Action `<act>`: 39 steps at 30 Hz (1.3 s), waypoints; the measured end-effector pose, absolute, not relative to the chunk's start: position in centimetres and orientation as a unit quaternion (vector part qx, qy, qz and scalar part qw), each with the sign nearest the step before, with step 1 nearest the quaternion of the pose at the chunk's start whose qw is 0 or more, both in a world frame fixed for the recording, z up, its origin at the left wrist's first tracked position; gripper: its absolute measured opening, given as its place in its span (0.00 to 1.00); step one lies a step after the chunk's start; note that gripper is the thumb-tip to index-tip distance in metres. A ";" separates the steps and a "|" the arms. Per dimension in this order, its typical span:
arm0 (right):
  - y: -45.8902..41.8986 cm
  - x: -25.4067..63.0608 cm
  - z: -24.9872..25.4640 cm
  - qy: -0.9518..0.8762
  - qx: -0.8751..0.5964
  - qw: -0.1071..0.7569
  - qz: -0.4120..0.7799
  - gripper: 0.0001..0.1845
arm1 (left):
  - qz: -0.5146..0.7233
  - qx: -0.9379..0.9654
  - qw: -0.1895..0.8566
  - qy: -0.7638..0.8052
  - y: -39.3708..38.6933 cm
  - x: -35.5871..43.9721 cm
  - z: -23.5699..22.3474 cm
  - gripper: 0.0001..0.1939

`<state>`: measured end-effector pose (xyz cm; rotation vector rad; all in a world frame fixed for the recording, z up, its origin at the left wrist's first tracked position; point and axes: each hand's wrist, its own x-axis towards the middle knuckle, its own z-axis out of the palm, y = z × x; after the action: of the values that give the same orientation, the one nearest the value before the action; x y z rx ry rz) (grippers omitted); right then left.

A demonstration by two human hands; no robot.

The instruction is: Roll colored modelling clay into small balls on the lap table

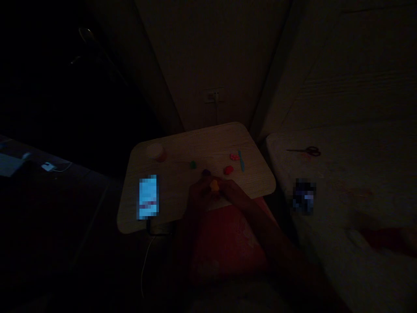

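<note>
we have a small yellow-orange lump (214, 186), its outline knobbly and uneven, held between our left hand (199, 192) and right hand (230, 190) by the near edge of the table (176, 187), its finer details too dim to tell.

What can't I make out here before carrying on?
Head view: how left hand and right hand touch the orange piece, hidden by darkness.
Head view: lit screen, contents hidden by pixelation.
Head view: dark object below scissors, identity hidden by pixelation.
Head view: red shape at far right, blurred, dim.
</note>
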<state>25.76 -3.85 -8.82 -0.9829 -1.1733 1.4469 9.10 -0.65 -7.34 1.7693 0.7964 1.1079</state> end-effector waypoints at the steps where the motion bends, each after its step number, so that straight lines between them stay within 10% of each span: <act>1: -3.9 25.7 -8.6 -0.494 -0.406 0.492 0.591 0.35 | 0.450 0.711 0.430 0.327 -0.7 9.1 -7.4 0.21; 17: -4.1 24.3 -8.9 -0.470 -0.466 0.559 0.499 0.29 | 0.493 0.752 0.220 0.379 -0.7 9.4 -7.9 0.11; 27: -3.9 25.1 -9.2 -0.480 -0.459 0.535 0.523 0.31 | 0.446 0.770 0.356 0.286 -0.4 9.4 -7.4 0.25; 39: -4.2 25.1 -8.2 -0.529 -0.420 0.499 0.543 0.33 | 0.447 0.744 0.375 0.325 -0.7 8.9 -7.4 0.12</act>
<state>25.11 -4.16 -8.16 -1.0157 -1.2796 1.3127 8.94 -0.75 -7.35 1.9037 0.8329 1.1444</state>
